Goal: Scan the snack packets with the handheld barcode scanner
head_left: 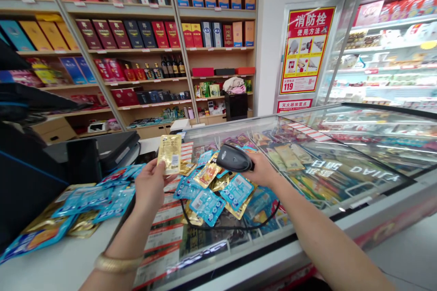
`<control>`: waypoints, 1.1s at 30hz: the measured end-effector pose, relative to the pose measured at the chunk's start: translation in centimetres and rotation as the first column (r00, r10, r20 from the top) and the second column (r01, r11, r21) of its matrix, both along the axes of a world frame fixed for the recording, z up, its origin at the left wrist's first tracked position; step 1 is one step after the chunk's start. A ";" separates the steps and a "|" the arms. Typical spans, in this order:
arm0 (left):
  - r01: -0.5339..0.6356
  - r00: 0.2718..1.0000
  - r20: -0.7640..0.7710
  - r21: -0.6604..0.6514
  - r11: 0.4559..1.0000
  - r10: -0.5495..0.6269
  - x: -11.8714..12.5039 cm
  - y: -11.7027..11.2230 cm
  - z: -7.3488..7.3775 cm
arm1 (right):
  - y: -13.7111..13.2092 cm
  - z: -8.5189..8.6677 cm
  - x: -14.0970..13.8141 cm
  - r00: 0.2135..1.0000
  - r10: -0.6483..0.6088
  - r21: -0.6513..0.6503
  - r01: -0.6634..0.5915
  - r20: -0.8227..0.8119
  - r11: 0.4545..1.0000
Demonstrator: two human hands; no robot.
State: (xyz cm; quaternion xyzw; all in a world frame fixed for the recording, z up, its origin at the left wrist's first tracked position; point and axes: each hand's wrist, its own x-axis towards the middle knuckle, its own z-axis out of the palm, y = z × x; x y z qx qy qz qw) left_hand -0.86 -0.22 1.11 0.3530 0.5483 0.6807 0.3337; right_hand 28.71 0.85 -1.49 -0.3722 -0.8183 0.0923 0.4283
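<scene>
My left hand (pixel 153 181) grips a small gold snack packet (pixel 170 152) by its lower left edge, with a barcode facing me. In my right hand (pixel 262 169) is a black barcode scanner (pixel 234 158), its head turned left toward the packet but apart from it. Below both hands, a heap of blue packets (pixel 207 204) and gold packets (pixel 207 174) lies on the glass freezer top. The scanner's black cable (pixel 235 227) loops in front of this heap. Left of my left hand, more blue packets (pixel 83 199) lie on the white counter with some gold ones.
A glass-topped chest freezer (pixel 290 145) stretches to the right with packaged goods inside. Black checkout equipment (pixel 119 150) stands at the left on the counter (pixel 85 259). Shelves of boxed bottles (pixel 133 34) line the back wall; a lit display fridge (pixel 392 54) stands at the right.
</scene>
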 end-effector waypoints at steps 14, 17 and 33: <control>0.122 0.992 -0.042 0.027 0.992 -0.120 2.8 -1.1 -2.7 | -0.8 0.5 -0.9 0.974 0.037 -0.053 -0.026 0.222 0.998; 0.128 0.989 -0.082 0.036 0.991 -0.124 2.6 -1.1 -2.9 | -1.0 0.6 -1.0 0.968 0.051 -0.058 -0.038 0.246 0.998; 0.144 0.976 -0.171 0.030 0.989 -0.137 2.7 -1.1 -3.4 | -0.8 0.3 -1.1 0.964 0.050 -0.106 -0.023 0.260 0.994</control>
